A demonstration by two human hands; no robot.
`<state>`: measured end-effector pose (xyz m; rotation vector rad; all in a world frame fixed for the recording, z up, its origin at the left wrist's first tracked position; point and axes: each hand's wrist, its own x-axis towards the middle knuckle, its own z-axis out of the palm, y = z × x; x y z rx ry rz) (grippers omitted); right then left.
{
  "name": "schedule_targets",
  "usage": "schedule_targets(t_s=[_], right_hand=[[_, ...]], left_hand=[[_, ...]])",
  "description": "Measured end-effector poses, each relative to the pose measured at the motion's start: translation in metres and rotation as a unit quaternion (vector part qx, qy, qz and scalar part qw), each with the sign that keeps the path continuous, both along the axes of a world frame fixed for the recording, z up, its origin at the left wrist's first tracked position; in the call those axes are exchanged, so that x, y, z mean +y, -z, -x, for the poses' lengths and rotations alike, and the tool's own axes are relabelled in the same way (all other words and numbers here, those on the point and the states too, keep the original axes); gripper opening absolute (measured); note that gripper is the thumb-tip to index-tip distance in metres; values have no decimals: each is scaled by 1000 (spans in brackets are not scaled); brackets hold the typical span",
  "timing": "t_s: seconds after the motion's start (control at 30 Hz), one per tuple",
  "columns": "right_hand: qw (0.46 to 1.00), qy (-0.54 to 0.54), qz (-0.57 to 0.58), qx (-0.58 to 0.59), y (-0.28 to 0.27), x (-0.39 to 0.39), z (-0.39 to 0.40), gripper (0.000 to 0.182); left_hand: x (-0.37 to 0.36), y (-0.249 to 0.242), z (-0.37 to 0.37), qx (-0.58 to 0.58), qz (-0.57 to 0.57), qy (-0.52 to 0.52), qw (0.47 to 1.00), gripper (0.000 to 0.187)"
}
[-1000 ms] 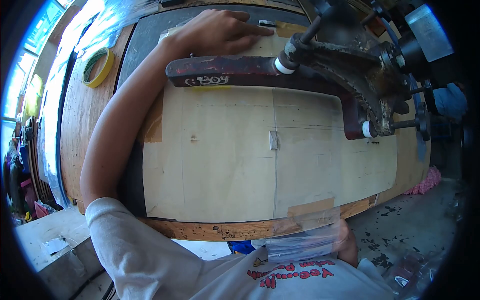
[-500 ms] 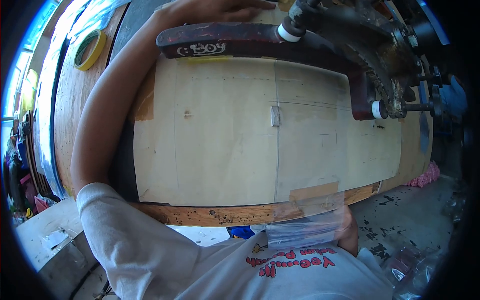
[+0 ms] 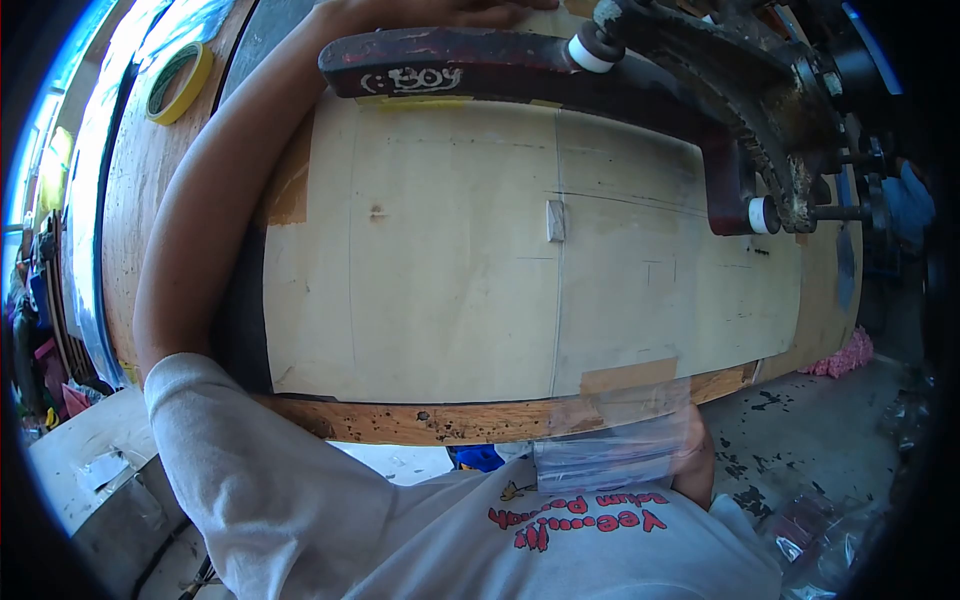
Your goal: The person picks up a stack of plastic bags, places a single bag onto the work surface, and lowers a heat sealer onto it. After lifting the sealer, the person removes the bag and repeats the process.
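My left hand [image 3: 490,14] reaches past the far side of a dark red metal bar [image 3: 450,72] with white writing. The hand is partly cut off by the top edge, and its visible fingers are stretched out. Below the bar lies a pale board [image 3: 450,270] with ruled lines and a small whitish block [image 3: 555,221] stuck on it. Low at the right, in front of my shirt, my right hand [image 3: 695,450] is closed at the side of some clear plastic sheets [image 3: 605,462]. Its fingertips are partly hidden behind the plastic.
A black metal hinge clamp [image 3: 800,130] with white knobs joins the bar at the right. A yellow tape roll [image 3: 180,84] rests at the far left. Brown tape [image 3: 628,376] sits near the board's front, above the wooden table edge [image 3: 400,420]. Pink material [image 3: 840,355] lies at right.
The view has tilted slightly, so the bar, board and tape roll appear a little higher. Both hands keep nearly the same places, the right one still at the plastic sheets.
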<state>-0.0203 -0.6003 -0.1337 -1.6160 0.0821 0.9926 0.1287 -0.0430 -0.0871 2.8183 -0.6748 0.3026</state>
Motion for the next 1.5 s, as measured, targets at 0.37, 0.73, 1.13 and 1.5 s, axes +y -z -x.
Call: schedule_targets(t_s=[0.37,0.73,1.13,1.5], right_hand=[[998,-37,-41,24,19,-21,-4,37],[980,-162,-105,-49,30,-20,-19,35],[983,-163,46,-75,50,-48,-11,25],[997,-41,-55,-30,33,-34,6,28]], left_hand=[[4,4,-2,-19,30,27,999,40],[-2,-5,3,15,20,-14,1000,40],[3,14,-4,-33,9,-8,999,29],[-4,-5,6,25,32,-26,999,38]])
